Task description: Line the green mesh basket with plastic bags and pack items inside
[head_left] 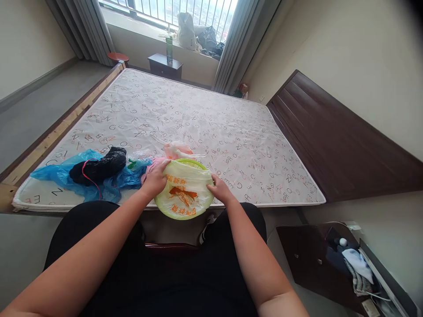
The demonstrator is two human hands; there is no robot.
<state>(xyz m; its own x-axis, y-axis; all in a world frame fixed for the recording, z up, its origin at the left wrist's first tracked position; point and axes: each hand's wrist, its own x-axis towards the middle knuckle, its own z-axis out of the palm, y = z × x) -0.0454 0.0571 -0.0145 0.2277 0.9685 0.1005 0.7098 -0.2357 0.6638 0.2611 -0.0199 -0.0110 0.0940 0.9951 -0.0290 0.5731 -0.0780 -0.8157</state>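
My left hand (156,178) and my right hand (220,188) are closed on opposite sides of a pale plastic bag (185,176) with orange print. The bag is spread over a round green basket (194,164), whose rim shows at the top. Both sit at the mattress's near edge, above my lap. Just left of my left hand lie crumpled pink (155,165) and blue bags (59,169). A black plastic bag (99,167) with a red string rests on the blue one. Behind the basket is a white-and-pink plastic bag (178,150).
A bare letter-printed mattress (211,114) fills the bed frame, with a dark headboard (343,136) at right. Clothes (357,264) lie on a dark nightstand (313,255) at lower right. By the window stand a small cabinet (165,64) with a green vase (169,48) and a red stool (118,57).
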